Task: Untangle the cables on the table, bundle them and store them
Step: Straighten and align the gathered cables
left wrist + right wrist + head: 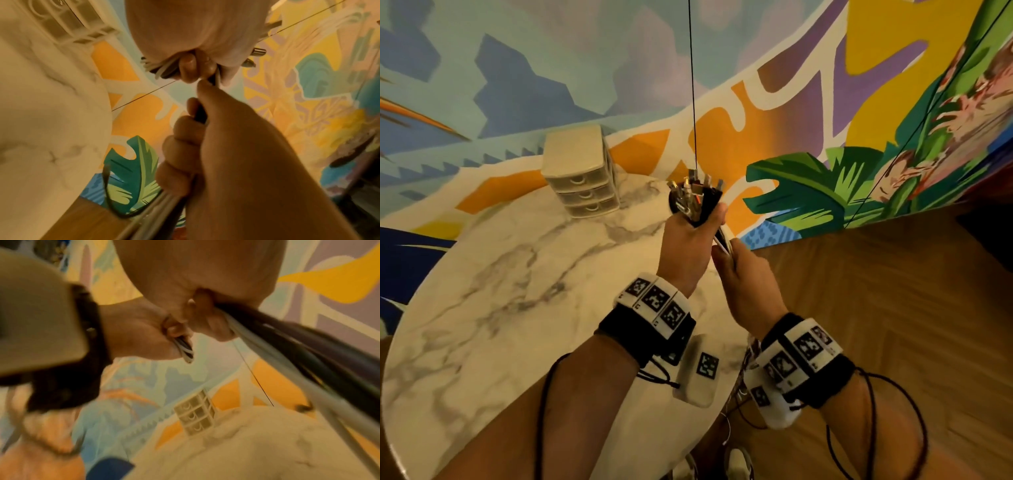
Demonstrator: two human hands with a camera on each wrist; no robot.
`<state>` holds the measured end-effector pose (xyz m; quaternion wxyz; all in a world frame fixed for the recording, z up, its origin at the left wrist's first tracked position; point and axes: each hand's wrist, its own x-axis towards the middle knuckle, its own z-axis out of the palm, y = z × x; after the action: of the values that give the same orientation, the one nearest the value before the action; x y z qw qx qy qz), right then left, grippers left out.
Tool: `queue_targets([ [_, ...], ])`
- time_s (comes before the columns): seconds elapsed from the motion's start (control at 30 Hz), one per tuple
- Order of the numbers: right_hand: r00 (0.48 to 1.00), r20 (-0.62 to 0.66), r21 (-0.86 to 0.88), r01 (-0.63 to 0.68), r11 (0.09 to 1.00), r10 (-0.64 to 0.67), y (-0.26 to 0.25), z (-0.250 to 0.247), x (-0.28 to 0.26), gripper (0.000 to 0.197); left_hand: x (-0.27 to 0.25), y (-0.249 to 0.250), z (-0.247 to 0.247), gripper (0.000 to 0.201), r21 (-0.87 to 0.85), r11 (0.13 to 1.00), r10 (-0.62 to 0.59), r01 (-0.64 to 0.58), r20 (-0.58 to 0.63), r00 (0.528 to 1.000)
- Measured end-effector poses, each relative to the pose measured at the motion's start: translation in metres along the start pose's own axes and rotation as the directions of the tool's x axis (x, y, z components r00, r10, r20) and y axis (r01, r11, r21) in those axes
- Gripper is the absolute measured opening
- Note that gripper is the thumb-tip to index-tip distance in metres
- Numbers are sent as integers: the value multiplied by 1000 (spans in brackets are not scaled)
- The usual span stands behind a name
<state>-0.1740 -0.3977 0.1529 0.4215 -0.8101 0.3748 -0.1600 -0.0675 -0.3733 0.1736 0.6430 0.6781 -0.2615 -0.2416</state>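
Observation:
My left hand grips a bundle of black and white cables above the table's right edge, with the metal plugs fanned upward out of the fist. Just below it my right hand holds the same bundle. In the left wrist view the right hand's fingers curl round the strands, and the cables run down past the table edge. The right wrist view shows the cables streaming away to the lower right from under my right hand. The hanging ends are out of sight.
A small white three-drawer unit stands at the back of the round marble table, drawers shut. A painted wall rises behind, with wooden floor to the right. A thin black line hangs straight down onto the plugs.

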Motion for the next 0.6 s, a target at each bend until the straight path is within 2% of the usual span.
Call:
queue_targets([
  [0.03,998,51,129,-33,991,27,-1,-3,1,36,-3,1,0,22,-22,1000,5,-5,31,1000],
  [0.07,988,138,330,-114,937,72,-5,-9,2,41,-4,0,-2,23,-50,999,0,4,67,998],
  [0.1,960,260,525,-232,819,105,-8,-16,4,43,-4,0,-6,24,-91,996,-12,22,111,994],
  [0.13,920,377,663,-350,662,109,-12,-24,5,44,-5,0,-10,24,-138,989,-23,45,155,988],
  [0.2,840,542,767,-507,394,25,-17,-34,6,43,-9,2,-15,31,-210,973,-42,93,236,971],
  [0.27,767,632,765,-597,242,-107,-23,-34,5,41,-13,6,-17,39,-227,960,-82,164,332,940],
  [0.3,736,658,751,-624,214,-162,-25,-32,5,41,-14,7,-18,46,-218,955,-107,203,385,917],
  [0.37,679,695,719,-656,228,-237,-29,-25,4,42,-17,12,-19,49,-177,944,-162,279,488,858],
  [0.43,650,713,701,-656,280,-262,-32,-21,4,41,-17,16,-21,36,-197,921,-199,336,505,840],
  [0.5,685,698,703,-599,384,-210,-34,-21,4,42,-15,20,-24,29,-240,911,-212,336,428,879],
  [0.6,784,616,628,-427,651,-81,-40,-21,-2,43,-8,19,-28,30,-313,915,-135,253,354,925],
])
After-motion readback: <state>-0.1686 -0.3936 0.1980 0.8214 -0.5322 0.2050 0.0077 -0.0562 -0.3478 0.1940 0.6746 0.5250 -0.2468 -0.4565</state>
